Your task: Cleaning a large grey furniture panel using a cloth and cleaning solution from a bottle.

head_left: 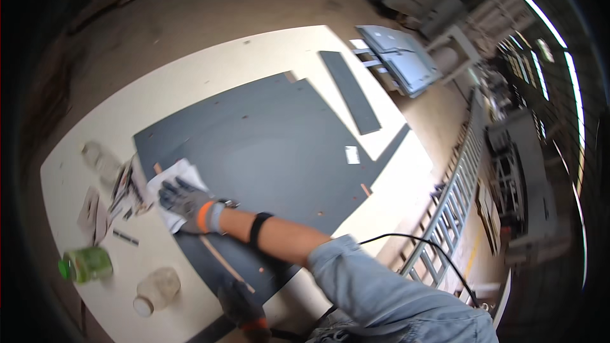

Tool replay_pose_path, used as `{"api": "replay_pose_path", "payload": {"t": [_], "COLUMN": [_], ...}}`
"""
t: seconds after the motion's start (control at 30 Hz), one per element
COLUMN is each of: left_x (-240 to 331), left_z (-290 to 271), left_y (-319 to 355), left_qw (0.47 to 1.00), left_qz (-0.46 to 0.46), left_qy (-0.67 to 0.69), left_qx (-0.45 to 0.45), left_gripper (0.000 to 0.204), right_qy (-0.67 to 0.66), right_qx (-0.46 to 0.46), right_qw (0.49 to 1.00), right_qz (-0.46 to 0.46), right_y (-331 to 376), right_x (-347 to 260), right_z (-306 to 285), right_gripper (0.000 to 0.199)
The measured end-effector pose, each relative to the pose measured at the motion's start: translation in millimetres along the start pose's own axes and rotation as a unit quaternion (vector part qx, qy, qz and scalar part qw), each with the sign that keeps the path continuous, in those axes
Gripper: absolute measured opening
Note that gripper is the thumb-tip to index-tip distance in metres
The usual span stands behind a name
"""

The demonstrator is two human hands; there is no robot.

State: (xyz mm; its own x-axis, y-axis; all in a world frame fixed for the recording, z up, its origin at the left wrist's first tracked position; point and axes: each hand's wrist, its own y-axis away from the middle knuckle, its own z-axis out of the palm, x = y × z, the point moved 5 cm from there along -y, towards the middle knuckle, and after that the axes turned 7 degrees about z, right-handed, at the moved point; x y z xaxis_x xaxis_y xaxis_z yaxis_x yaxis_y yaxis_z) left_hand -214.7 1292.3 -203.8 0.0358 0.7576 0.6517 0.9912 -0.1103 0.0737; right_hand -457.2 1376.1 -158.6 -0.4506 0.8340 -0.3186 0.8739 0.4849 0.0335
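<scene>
A large dark grey panel [254,146] lies flat on a pale table. On its near left edge is a white sheet, paper or cloth [166,219], with my gloved right hand [184,203] lying on top, fingers stretched over it. My left hand [241,305], in a dark glove with an orange cuff, is low beside the panel's near edge; motion blur and shadow hide its fingers. A thin wooden strip [222,260] runs across the panel between the two hands. Near the panel's right side lies a small white label [352,155].
Left on the table [210,82] are a green bottle [92,264], a cloudy jar [159,289], a clear bottle [101,160] and a cluster of small tools [127,187]. A narrow grey strip [349,92] lies far right. Beyond stand stacked panels [400,57] and a metal roller track [451,203].
</scene>
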Motion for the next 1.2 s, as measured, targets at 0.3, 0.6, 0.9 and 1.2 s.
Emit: {"api": "replay_pose_path", "payload": {"t": [0.3, 0.6, 0.9, 1.2], "left_x": [36.4, 31.3, -107.8, -61.4], "left_z": [-13.8, -17.0, 51.6, 0.4], "left_y": [-24.4, -11.8, -28.9, -41.6], "left_qw": [0.981, 0.712, 0.671, 0.972], "left_qz": [-0.046, -0.345, -0.325, -0.179], "left_qy": [0.141, 0.562, 0.607, 0.129], "left_qx": [-0.129, -0.239, -0.275, -0.08], "left_gripper": [0.052, 0.064, 0.033, 0.021], "right_qy": [-0.076, -0.107, -0.039, -0.124], "right_qx": [-0.03, 0.037, 0.073, 0.056], "right_qw": [0.996, 0.989, 0.887, 0.98], "right_qz": [0.03, 0.09, 0.454, 0.143], "right_y": [206.5, 251.0, 283.7, 267.8], "right_x": [-77.5, -79.2, 60.7, -58.5], "right_z": [35.1, 21.4, -32.0, 27.8], "right_gripper": [0.063, 0.074, 0.07, 0.067]}}
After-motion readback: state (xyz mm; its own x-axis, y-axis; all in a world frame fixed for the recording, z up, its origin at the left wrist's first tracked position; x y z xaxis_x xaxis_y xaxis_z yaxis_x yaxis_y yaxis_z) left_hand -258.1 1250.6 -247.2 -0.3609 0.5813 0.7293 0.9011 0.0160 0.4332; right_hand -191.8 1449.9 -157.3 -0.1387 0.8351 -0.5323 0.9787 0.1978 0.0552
